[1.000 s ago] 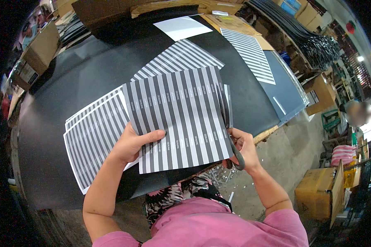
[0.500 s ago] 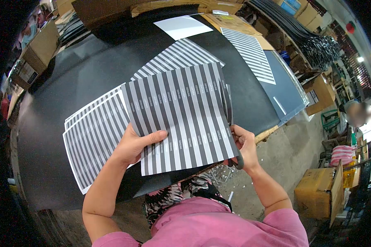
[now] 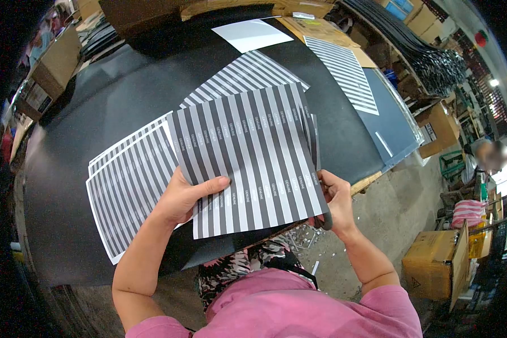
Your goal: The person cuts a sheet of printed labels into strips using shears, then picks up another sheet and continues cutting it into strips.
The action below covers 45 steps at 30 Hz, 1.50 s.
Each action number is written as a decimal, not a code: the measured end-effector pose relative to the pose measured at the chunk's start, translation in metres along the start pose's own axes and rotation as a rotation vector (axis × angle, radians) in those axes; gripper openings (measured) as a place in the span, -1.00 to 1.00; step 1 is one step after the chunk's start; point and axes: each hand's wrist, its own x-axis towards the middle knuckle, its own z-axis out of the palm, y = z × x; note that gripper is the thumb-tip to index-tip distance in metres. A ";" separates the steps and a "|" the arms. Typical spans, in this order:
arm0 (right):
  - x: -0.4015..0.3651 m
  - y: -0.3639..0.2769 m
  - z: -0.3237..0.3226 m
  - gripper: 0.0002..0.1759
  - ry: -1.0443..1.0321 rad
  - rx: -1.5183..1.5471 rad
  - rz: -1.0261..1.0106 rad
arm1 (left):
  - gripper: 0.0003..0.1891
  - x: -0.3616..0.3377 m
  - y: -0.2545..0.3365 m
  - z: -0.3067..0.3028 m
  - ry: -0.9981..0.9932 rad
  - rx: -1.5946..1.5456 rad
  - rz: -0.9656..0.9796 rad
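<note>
My left hand [image 3: 188, 194] grips the left edge of a grey-and-white striped sheet [image 3: 248, 158] printed with "GENUINE LEATHER", its thumb lying on top. The sheet is raised over the table and bends along its right part. At its right edge, my right hand [image 3: 337, 205] is closed round the dark handle of scissors [image 3: 323, 221]; the blades are hidden by the sheet. Left of my left hand lies a stack of striped sheets [image 3: 127, 186]. Another striped sheet [image 3: 245, 76] rests behind the held one.
The black-topped table [image 3: 84, 129] also bears a plain white sheet [image 3: 252, 35] and a striped sheet [image 3: 343, 73] at the far right. Cardboard boxes [image 3: 50, 73] stand at the left. A carton [image 3: 431, 265] sits on the floor at right, and a person [image 3: 484, 155] is beyond.
My right hand and the scissors have shifted very slightly, and less of the handle loop shows. The held sheet's right edge has moved a little; my left hand keeps its place.
</note>
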 end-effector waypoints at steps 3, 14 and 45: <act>-0.001 -0.003 0.001 -0.65 0.003 0.045 0.007 | -0.31 0.001 -0.002 -0.001 0.007 0.005 0.027; 0.000 0.001 0.001 -0.69 -0.003 0.014 -0.034 | -0.34 0.001 -0.002 -0.001 -0.013 -0.009 0.011; 0.023 0.006 -0.005 -0.65 0.016 -0.046 -0.097 | -0.41 0.001 -0.008 -0.001 -0.069 0.046 0.033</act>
